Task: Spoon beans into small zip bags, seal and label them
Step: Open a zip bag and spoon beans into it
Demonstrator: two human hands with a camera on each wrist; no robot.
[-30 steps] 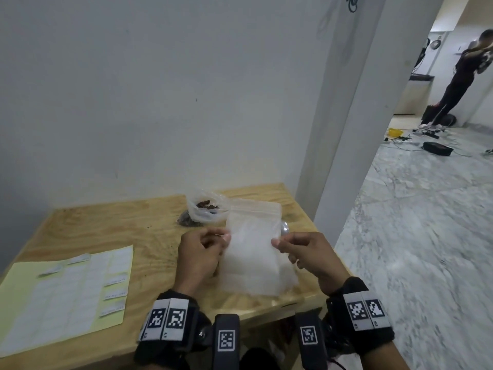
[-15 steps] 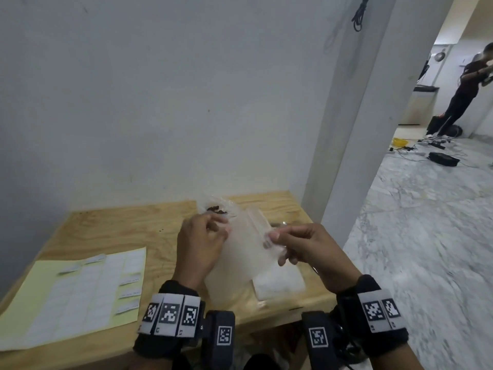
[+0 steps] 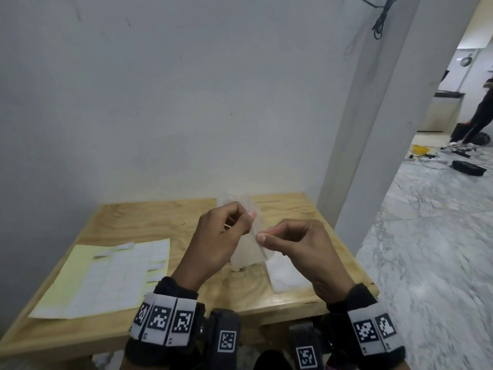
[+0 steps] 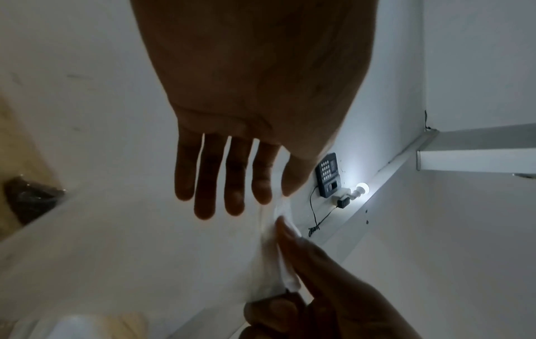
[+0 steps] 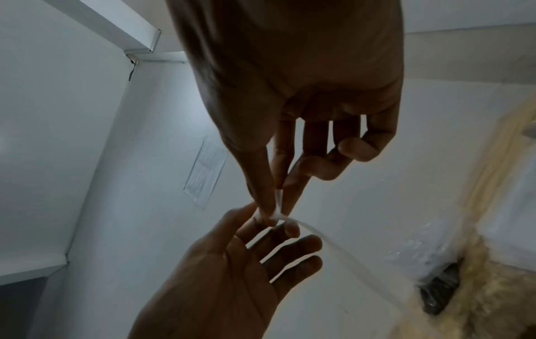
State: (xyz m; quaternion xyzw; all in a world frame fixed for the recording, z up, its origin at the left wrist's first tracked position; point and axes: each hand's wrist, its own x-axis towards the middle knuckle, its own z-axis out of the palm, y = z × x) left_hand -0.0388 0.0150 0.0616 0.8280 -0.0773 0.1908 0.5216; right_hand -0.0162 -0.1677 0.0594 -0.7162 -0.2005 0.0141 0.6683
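A small translucent zip bag (image 3: 246, 253) hangs above the wooden table (image 3: 149, 220), held up between both hands. My left hand (image 3: 246, 218) pinches one side of the bag's top edge with thumb and forefinger, the other fingers curled. My right hand (image 3: 262, 239) pinches the opposite side of the top; in the right wrist view its thumb and forefinger (image 5: 277, 206) press the bag's rim (image 5: 327, 243) together. The left wrist view shows the bag (image 4: 145, 252) spreading below my fingers (image 4: 262, 190). A clear bag of dark beans (image 4: 29, 199) lies behind it, mostly hidden in the head view.
A stack of flat zip bags (image 3: 286, 276) lies on the table under my right hand. A yellow-backed sheet of white labels (image 3: 106, 279) lies at the front left. A white wall stands behind the table and a pillar (image 3: 373, 156) at its right.
Both hands have lifted one zip bag off the stack and drawn closer together on its top edge. My head has tilted up, so the table sits lower in view.
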